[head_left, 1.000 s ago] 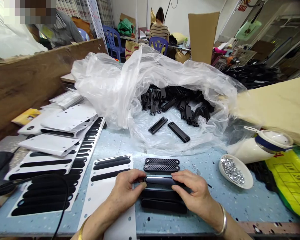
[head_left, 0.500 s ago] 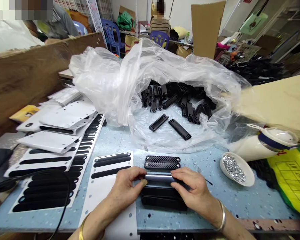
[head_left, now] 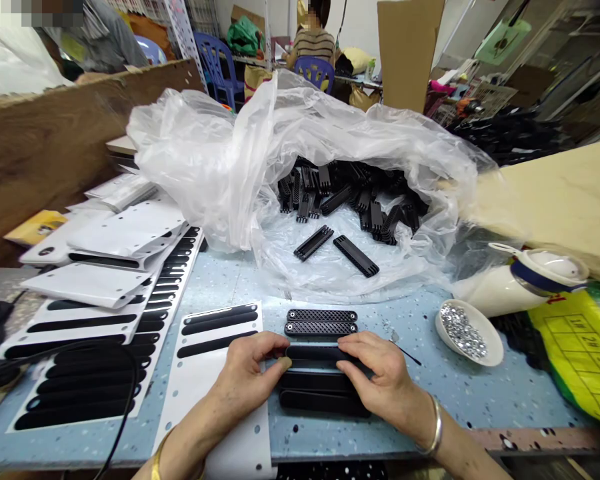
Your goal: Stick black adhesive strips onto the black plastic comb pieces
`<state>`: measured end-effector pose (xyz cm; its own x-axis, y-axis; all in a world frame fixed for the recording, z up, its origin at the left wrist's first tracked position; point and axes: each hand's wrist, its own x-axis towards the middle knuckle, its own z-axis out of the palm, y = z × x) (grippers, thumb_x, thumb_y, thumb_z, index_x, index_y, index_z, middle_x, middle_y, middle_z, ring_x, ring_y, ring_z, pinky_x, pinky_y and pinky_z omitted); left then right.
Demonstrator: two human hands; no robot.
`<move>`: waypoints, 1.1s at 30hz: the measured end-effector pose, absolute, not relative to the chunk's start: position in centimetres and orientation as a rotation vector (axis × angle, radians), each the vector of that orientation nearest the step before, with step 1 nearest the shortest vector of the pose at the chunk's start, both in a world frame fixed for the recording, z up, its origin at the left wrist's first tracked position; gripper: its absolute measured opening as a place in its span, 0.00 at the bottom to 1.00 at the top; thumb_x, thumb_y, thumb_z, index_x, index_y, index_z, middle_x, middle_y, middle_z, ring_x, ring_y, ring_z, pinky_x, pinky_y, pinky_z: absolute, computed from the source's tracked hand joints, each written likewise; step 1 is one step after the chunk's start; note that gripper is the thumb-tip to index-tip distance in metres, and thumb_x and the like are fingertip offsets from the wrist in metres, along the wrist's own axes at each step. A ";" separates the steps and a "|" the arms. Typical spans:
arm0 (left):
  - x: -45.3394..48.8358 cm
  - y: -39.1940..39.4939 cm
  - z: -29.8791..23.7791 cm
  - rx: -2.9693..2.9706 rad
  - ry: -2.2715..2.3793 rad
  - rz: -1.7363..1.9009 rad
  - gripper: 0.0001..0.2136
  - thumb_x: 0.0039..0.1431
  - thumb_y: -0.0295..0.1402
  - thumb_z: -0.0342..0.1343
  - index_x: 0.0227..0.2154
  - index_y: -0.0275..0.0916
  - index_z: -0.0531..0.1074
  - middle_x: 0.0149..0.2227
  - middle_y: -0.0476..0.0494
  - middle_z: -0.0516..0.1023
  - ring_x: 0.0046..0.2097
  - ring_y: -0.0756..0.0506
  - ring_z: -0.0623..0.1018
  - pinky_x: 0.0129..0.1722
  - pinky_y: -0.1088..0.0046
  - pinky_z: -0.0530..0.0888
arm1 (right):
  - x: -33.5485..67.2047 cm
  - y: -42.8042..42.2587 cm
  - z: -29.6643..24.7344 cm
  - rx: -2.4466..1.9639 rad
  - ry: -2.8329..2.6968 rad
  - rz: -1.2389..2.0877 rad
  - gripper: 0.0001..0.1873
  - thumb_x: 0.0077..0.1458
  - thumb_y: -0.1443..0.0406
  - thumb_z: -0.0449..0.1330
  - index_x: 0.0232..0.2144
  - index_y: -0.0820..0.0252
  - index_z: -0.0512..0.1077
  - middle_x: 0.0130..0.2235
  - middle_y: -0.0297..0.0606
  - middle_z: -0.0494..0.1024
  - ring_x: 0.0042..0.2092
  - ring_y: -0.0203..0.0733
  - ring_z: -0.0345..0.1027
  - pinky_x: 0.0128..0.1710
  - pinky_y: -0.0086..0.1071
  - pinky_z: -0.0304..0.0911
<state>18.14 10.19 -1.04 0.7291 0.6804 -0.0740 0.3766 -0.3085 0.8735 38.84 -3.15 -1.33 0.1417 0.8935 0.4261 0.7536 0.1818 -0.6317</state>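
Note:
A dark rounded strip-shaped piece lies between my two hands, one at each end. My left hand pinches its left end with thumb and fingers. The other end sits in the pinch of my right hand. Just in front of it lie two flat black pieces, partly under my right hand. Behind it are two black textured bars with a small metal fitting at each end. A white sheet of black adhesive strips lies beside and partly under my left forearm.
A clear plastic bag spills black ribbed bars at the back. Stacked strip sheets and a black cable are on the left. On the right are a bowl of small metal parts and a white bottle. Two people sit beyond.
The held piece's upper face went from shiny grey to dull black as it tilted. Both hands keep their pinch. The whole view has shifted slightly.

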 end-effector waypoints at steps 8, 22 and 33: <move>18.0 10.4 -1.6 1.979 0.802 0.397 0.07 0.54 0.29 0.55 0.33 0.38 0.77 0.30 0.47 0.82 0.32 0.46 0.79 0.34 0.69 0.75 | 38.9 -3.0 -1.6 -1.592 -1.608 0.263 0.08 0.55 0.72 0.61 0.37 0.62 0.78 0.34 0.45 0.81 0.34 0.47 0.75 0.34 0.40 0.73; 17.9 10.6 -1.8 2.093 0.615 0.580 0.08 0.58 0.27 0.55 0.34 0.40 0.80 0.36 0.45 0.83 0.37 0.46 0.82 0.39 0.71 0.79 | 39.6 -3.1 -2.2 -1.577 -1.499 0.398 0.09 0.54 0.69 0.64 0.39 0.58 0.80 0.35 0.42 0.83 0.34 0.44 0.76 0.35 0.36 0.73; 17.8 10.7 -2.2 2.171 0.585 0.606 0.09 0.58 0.27 0.56 0.34 0.41 0.81 0.36 0.44 0.84 0.38 0.45 0.83 0.38 0.71 0.80 | 40.1 -3.2 -2.1 -1.580 -1.412 0.566 0.12 0.53 0.69 0.66 0.41 0.55 0.81 0.37 0.41 0.83 0.37 0.43 0.77 0.38 0.37 0.74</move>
<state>17.79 10.71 -2.19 0.7794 0.5840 0.2270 0.2061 -0.5810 0.7873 40.09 -3.20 -2.06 0.2380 0.9440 0.2286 0.5244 0.0732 -0.8483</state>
